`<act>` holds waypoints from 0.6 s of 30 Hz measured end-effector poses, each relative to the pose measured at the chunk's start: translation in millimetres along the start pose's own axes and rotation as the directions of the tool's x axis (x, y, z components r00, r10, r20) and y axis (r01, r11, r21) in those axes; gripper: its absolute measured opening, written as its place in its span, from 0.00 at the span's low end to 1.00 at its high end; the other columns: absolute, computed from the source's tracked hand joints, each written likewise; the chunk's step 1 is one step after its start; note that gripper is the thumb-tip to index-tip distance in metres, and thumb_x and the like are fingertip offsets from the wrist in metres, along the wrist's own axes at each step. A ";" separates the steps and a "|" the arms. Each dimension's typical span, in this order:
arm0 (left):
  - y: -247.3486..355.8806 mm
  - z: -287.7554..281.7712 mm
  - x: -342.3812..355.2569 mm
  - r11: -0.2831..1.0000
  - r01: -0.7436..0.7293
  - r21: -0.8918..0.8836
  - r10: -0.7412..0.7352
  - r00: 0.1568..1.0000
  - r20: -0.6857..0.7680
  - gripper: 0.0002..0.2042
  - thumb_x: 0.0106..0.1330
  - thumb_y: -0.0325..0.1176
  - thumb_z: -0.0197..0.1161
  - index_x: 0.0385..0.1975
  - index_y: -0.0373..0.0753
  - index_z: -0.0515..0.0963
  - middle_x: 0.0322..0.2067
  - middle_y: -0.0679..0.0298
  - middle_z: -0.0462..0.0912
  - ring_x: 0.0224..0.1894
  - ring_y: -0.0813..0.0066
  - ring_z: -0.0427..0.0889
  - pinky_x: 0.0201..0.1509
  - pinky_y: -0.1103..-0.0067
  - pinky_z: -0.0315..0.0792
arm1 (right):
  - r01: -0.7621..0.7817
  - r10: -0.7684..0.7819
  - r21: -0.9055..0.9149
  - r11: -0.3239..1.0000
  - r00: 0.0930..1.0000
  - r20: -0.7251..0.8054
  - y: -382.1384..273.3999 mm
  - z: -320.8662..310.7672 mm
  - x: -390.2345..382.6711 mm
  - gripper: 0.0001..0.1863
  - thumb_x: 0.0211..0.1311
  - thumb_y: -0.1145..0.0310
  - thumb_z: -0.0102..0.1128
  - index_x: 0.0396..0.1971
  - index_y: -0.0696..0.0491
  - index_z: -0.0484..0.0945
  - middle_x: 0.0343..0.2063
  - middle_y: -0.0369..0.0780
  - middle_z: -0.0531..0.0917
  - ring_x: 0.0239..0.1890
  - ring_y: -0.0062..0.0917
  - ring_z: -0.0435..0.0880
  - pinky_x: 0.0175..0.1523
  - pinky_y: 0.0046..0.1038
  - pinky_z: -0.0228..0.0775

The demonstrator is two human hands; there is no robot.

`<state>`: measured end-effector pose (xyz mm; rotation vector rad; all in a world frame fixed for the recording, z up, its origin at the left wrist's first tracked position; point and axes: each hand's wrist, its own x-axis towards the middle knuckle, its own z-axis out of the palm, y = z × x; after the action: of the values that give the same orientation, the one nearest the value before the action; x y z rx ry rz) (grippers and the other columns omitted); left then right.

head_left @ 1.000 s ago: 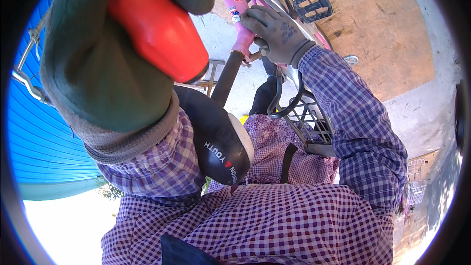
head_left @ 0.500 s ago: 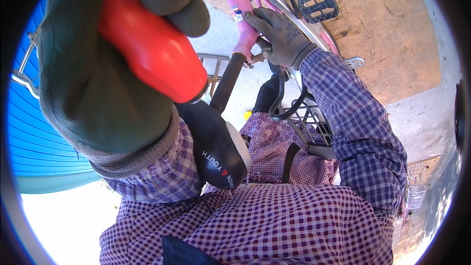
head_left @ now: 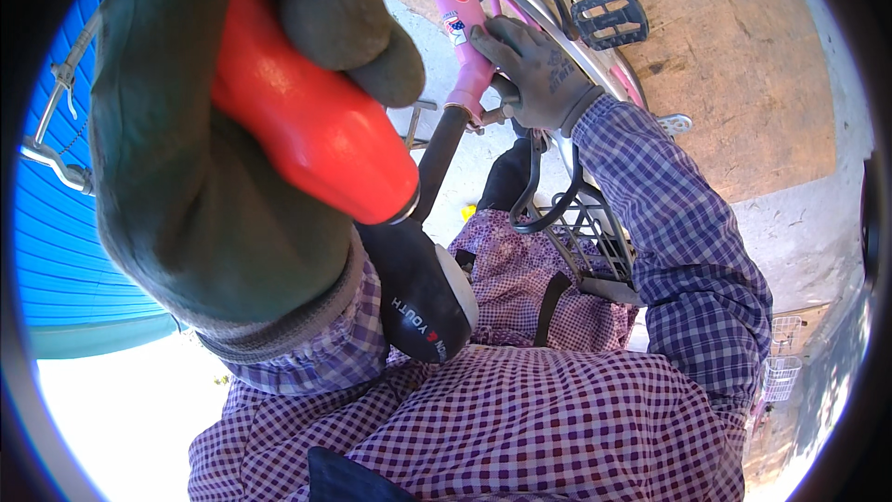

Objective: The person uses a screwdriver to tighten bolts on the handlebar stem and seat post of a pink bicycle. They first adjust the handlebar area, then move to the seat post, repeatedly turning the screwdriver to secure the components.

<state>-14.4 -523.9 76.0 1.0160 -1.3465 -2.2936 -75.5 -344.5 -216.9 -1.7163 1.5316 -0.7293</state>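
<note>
Close to the camera, at upper left, my left hand (head_left: 348,23) wears a dark glove and is closed around a smooth red tool handle (head_left: 311,139). The rest of that tool is hidden. Below its end, a black bicycle saddle (head_left: 409,293) sits on a dark seat post (head_left: 439,163), which runs into the pink bicycle frame (head_left: 465,56). My right hand (head_left: 542,74), in a grey glove, grips the pink tube beside the seat clamp (head_left: 478,118). Its fingers lie along and against the tube; some of them are hidden.
A black pedal (head_left: 610,17) sticks out beyond my right hand. Under my right forearm is a dark metal rack (head_left: 590,242). A brown board (head_left: 734,74) covers the floor at right. Blue ribbed sheeting (head_left: 65,251) and metal bike parts (head_left: 60,84) are at left.
My left hand and the red handle have shifted slightly right and down. My right hand stays on the pink tube, nearly unmoved.
</note>
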 end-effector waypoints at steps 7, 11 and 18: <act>-10.0 -0.6 -7.0 0.993 -0.067 0.099 0.070 0.997 -0.027 0.29 0.80 0.38 0.52 0.71 0.22 0.58 0.41 0.65 0.69 0.34 0.81 0.69 0.37 0.78 0.66 | 0.020 -0.020 0.001 1.000 1.000 0.009 0.6 1.0 0.4 0.38 0.68 0.62 0.66 0.75 0.46 0.60 0.66 0.51 0.68 0.72 0.46 0.67 0.74 0.48 0.64; -14.8 -1.3 -11.8 0.989 -0.088 0.117 0.096 0.993 -0.068 0.28 0.79 0.39 0.53 0.70 0.23 0.61 0.41 0.65 0.71 0.35 0.80 0.71 0.38 0.77 0.68 | 0.035 -0.035 -0.022 0.999 0.999 0.002 0.8 1.4 -0.6 0.38 0.68 0.62 0.66 0.75 0.46 0.60 0.66 0.51 0.68 0.72 0.46 0.68 0.74 0.47 0.64; -28.7 2.7 -21.8 0.968 -0.146 0.202 0.177 0.973 -0.148 0.26 0.79 0.40 0.55 0.67 0.25 0.65 0.41 0.64 0.73 0.36 0.78 0.73 0.39 0.77 0.71 | 0.043 -0.043 0.008 0.999 0.999 -0.025 2.1 0.7 -0.6 0.37 0.68 0.62 0.66 0.74 0.46 0.62 0.65 0.50 0.69 0.69 0.45 0.71 0.72 0.47 0.66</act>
<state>1.9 -494.9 61.7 1.0831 -1.5393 -1.9467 -76.2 -343.9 -219.0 -1.7448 1.5100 -0.7812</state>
